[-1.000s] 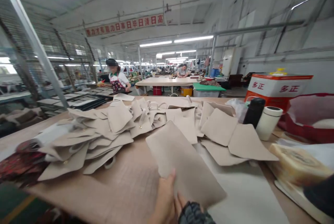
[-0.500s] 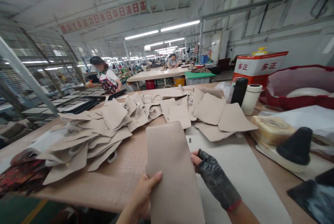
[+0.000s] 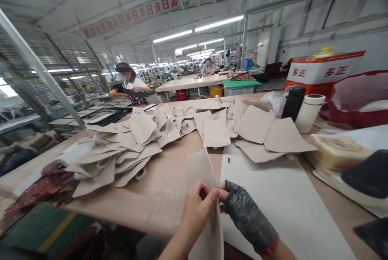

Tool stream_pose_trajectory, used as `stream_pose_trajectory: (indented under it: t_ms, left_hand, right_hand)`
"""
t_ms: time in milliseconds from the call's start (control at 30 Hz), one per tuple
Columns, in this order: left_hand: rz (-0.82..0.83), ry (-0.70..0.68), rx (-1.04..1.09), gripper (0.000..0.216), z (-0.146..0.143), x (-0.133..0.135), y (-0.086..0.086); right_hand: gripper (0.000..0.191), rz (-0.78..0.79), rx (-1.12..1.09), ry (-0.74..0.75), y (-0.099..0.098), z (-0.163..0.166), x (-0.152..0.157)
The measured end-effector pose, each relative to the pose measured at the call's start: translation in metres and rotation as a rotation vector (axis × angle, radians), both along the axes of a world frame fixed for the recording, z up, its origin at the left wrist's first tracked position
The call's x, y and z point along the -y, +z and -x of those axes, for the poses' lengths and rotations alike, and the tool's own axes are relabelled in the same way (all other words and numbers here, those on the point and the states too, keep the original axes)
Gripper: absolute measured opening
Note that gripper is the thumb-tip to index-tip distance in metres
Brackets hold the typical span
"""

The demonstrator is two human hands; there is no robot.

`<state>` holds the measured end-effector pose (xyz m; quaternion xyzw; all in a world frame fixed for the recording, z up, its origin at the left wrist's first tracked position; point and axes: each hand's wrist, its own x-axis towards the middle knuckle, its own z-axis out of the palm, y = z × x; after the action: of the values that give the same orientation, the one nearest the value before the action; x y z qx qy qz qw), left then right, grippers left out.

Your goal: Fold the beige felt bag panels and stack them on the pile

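A long beige leather-like panel (image 3: 198,166) stands tilted on its edge between my hands, its seam side turned toward me. My bare left hand (image 3: 200,203) pinches the panel's edge, thumb and fingers closed on it. From the right, my right hand (image 3: 242,207), in a dark grey fingerless glove with a red cuff, grips the same edge, fingertips meeting those of the left. Its fingers are partly hidden behind the panel. A white board (image 3: 273,187) lies under the right hand, with a small dark rectangle (image 3: 228,160) near its far left corner.
Beige pieces with straps lie in a left pile (image 3: 121,151) and a right pile (image 3: 257,126). On the right stand a black bottle (image 3: 292,104), a white bottle (image 3: 309,113), a yellowish block (image 3: 338,149) and a red-white box (image 3: 321,70). A co-worker (image 3: 130,84) stands at back left.
The panel has turned from face-on to edge-on. My left hand has moved up and right along it to meet my right hand. The view has shifted slightly left.
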<state>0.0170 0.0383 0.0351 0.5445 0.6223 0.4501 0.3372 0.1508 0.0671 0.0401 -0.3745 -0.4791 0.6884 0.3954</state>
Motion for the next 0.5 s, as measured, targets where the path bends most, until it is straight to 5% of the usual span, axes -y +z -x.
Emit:
stream_pose_trajectory:
  t_ms: [167,500]
  left_hand:
    - [0.069,0.000,0.083,0.032,-0.001,0.001,0.006]
    - [0.052,0.005,-0.153,0.022,0.014,0.010,-0.009]
  right_hand:
    - [0.024,-0.037,0.005,0.026,-0.007,0.006,-0.003]
    - [0.028,-0.074,0.067,0.036,-0.034,0.020,-0.007]
